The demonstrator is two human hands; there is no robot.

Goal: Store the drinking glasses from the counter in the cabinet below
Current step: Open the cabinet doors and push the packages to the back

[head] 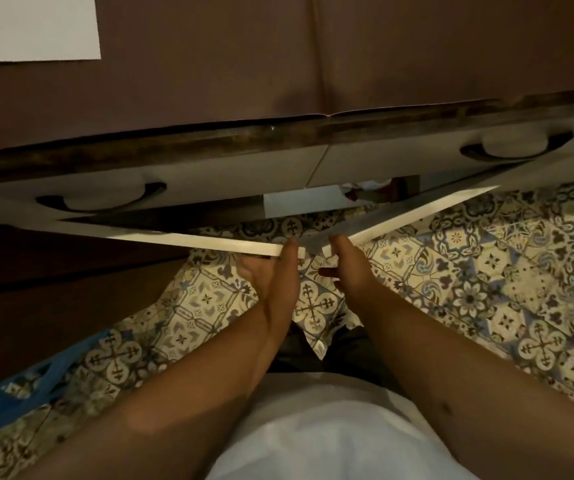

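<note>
Two white cabinet doors below the brown counter (278,64) stand swung part open toward me, their free edges nearly meeting. My left hand (271,271) grips the end of the left cabinet door (188,241). My right hand (346,268) grips the end of the right cabinet door (413,213). Between the doors a small part of the cabinet's inside (365,194) shows, with something white and red in it. No drinking glasses are in view on the counter or in the cabinet.
Two drawer fronts with dark curved handles (102,199) (517,150) sit under the counter edge. A white sheet (29,26) lies at the counter's far left. Patterned floor tiles (486,271) spread below. A blue object (8,386) lies at the lower left.
</note>
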